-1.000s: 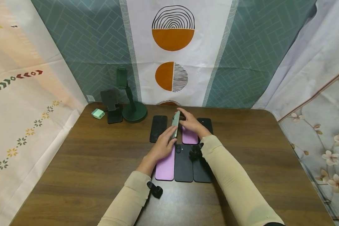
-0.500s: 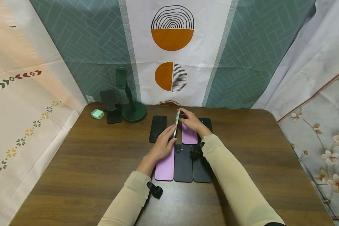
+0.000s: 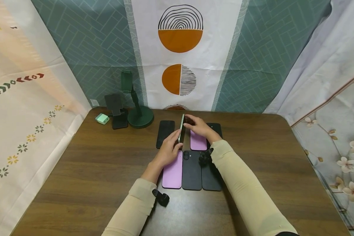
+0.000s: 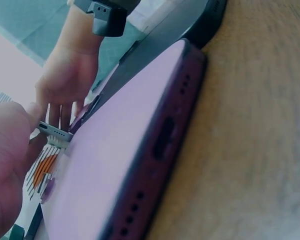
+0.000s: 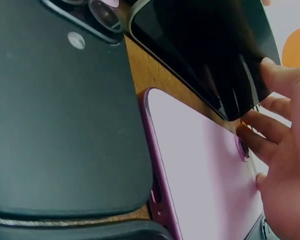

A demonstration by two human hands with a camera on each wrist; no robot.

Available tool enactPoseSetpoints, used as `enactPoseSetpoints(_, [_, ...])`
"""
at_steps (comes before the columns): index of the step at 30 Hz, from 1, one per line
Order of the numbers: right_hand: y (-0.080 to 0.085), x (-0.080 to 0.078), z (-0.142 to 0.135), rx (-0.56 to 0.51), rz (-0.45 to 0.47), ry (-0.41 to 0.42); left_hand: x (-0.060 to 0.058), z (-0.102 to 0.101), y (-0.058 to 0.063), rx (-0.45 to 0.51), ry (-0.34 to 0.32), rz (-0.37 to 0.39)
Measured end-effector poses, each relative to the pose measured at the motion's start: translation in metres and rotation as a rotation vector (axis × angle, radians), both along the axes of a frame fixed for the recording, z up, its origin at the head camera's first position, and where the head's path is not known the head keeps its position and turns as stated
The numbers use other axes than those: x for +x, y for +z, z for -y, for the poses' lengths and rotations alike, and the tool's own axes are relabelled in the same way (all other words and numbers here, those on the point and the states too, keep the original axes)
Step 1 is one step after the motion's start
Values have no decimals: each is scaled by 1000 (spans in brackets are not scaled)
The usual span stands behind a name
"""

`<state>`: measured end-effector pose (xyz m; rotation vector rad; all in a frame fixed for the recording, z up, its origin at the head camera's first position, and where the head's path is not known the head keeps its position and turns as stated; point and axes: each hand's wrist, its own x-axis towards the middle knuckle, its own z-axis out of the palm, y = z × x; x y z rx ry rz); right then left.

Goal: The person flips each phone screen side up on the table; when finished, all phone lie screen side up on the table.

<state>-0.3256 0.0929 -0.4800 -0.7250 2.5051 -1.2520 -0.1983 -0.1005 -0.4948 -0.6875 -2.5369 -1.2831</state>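
Note:
Both hands hold a phone with a pale green frame (image 3: 181, 129), tipped up on its long edge at the middle of the phone rows. My left hand (image 3: 167, 150) grips its near end, over the far part of a purple phone (image 3: 172, 173). The far end is pinched by my right hand (image 3: 198, 127); in the right wrist view its thumb (image 5: 276, 75) lies at a corner of the dark glossy screen. Below that right hand lies another purple phone (image 3: 198, 143), partly covered. In the left wrist view the held phone's port end (image 4: 55, 131) shows beside the left palm.
Two dark phones, one in the middle (image 3: 191, 172) and one at right (image 3: 210, 178), line the near row. In the far row lie a black phone (image 3: 165, 132) at left and another (image 3: 215, 128) at right. A green stand (image 3: 140, 117), a black stand (image 3: 119, 119) and a mint charger (image 3: 102, 118) stand back left.
The held phone has rolled from showing its pale back, through upright on edge, to showing its dark screen towards the right. Both hands have shifted slightly left.

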Motion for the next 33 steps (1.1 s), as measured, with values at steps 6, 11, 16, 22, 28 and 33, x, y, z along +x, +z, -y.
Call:
enactPoseSetpoints(6, [-1, 1, -1, 37, -21, 2, 1, 4, 3, 9, 26, 40])
enactPoseSetpoints(11, [-1, 3, -2, 38, -39, 4, 1, 6, 4, 18, 44, 52])
enactPoseSetpoints(16, [-3, 2, -3, 53, -66, -2, -1, 8, 3, 56, 45, 60])
enactPoseSetpoints(22, [-7, 1, -3, 69, -82, -17, -1, 10, 0, 42, 59, 94])
enactPoseSetpoints(28, [-8, 2, -2, 86, -90, -28, -1, 12, -2, -56, 108, 103])
enactPoseSetpoints(33, [-6, 3, 0, 93, -98, -33, -1, 16, -4, -114, 113, 110])
